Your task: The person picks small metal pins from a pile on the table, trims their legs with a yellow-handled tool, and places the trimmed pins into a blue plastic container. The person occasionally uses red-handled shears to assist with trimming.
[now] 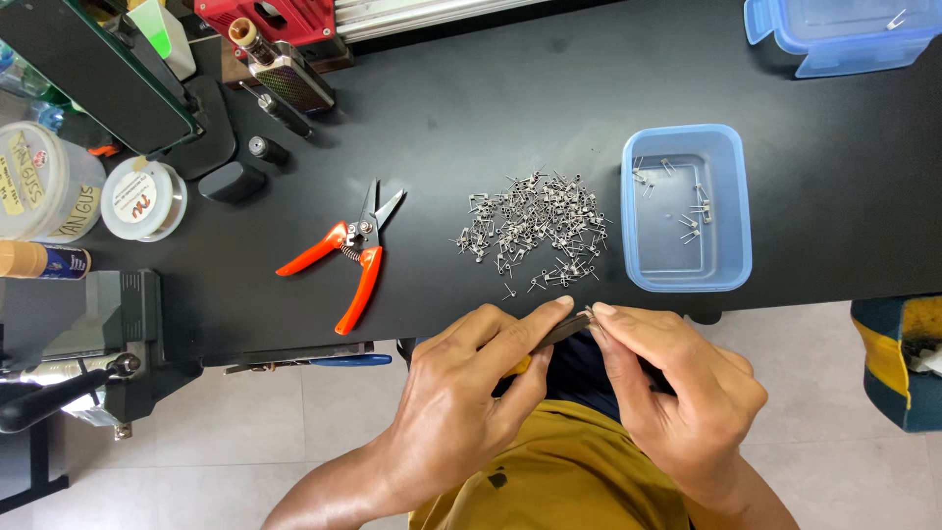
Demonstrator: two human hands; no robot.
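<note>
Just off the desk's (785,98) near edge, the left hand (471,393) grips a slim dark tool (554,334) while the right hand (677,393) pinches at its tip, close to the heap of small wire coils (535,221) and the blue tub (687,208) holding several, both within easy reach.

Left hand (469,393) and right hand (677,388) meet, fingertips pinched together.

The person wears a mustard-yellow garment (559,476) with a small dark mark on its front, over something dark blue at the lap. Both forearms are bare, with no sleeves reaching them. The left hand (471,393) and right hand (677,393) carry no gloves, rings or watch.
</note>
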